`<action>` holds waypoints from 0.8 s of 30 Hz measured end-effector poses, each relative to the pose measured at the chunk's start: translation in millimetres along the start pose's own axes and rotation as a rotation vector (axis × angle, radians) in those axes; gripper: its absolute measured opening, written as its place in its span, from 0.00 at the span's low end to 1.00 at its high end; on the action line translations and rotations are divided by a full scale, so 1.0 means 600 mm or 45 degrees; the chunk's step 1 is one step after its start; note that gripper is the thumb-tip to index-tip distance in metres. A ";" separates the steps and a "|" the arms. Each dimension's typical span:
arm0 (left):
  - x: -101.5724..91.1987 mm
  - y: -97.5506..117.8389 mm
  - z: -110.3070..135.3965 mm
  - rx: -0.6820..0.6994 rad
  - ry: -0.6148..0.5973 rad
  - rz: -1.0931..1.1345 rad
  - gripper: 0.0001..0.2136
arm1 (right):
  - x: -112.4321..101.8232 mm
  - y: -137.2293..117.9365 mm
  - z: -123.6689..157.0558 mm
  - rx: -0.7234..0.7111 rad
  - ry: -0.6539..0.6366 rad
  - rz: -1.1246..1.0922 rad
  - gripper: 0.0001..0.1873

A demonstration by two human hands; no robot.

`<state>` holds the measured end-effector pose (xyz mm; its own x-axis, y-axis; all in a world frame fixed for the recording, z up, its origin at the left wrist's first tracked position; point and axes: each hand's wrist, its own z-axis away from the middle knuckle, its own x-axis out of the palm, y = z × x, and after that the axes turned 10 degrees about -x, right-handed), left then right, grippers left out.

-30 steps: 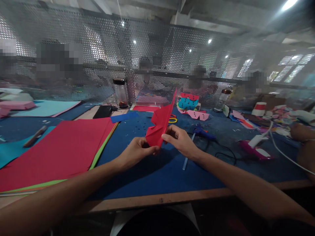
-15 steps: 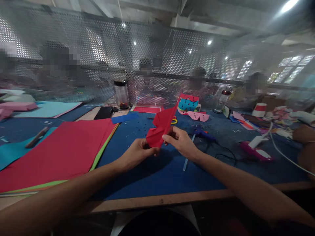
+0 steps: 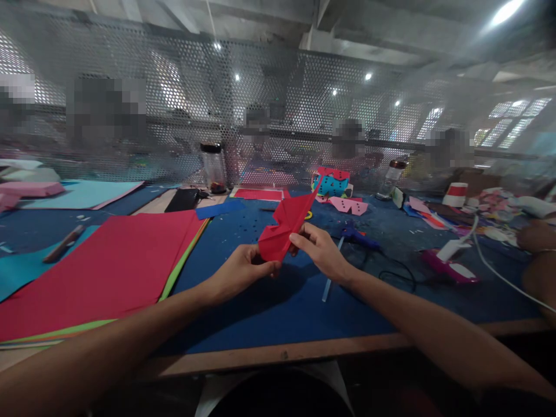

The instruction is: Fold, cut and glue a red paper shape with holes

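A folded piece of red paper [image 3: 290, 219] is held up above the blue table mat, its creased side facing me and a pointed end rising to the upper right. My left hand [image 3: 248, 267] pinches its lower left edge between thumb and fingers. Around its right edge my right hand [image 3: 318, 248] is closed, thumb in front and fingers mostly hidden behind. Past the paper, the yellow handle of a tool [image 3: 308, 215] shows in part. A blue glue gun [image 3: 358, 236] with a clear glue stick [image 3: 326, 289] lies to the right of my right hand.
Red sheets [image 3: 117, 260] lie stacked over other colours at left, near a knife-like tool [image 3: 64, 243]. Dotted paper pieces [image 3: 332, 184], jars [image 3: 214, 168] and a black phone-like object [image 3: 182, 200] line the back. A magenta device [image 3: 449, 267] and another person's arm [image 3: 538, 255] are at right.
The red paper has tilted slightly, its pointed end leaning a little further right. Both hands keep their hold in nearly the same place.
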<state>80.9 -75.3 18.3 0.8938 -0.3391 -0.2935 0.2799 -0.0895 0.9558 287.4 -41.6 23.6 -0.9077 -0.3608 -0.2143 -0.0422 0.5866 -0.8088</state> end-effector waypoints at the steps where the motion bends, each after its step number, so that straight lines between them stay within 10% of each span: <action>1: 0.000 0.001 0.000 -0.001 0.006 0.000 0.10 | 0.000 0.001 0.000 0.003 -0.001 0.007 0.13; 24: -0.004 -0.005 -0.001 -0.069 0.045 0.098 0.10 | 0.002 -0.002 0.000 0.020 0.056 0.061 0.14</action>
<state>78.0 -73.3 16.1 0.9247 -0.3100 -0.2208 0.2280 -0.0135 0.9736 286.2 -42.5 24.2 -0.9259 -0.3005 -0.2288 0.0075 0.5910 -0.8066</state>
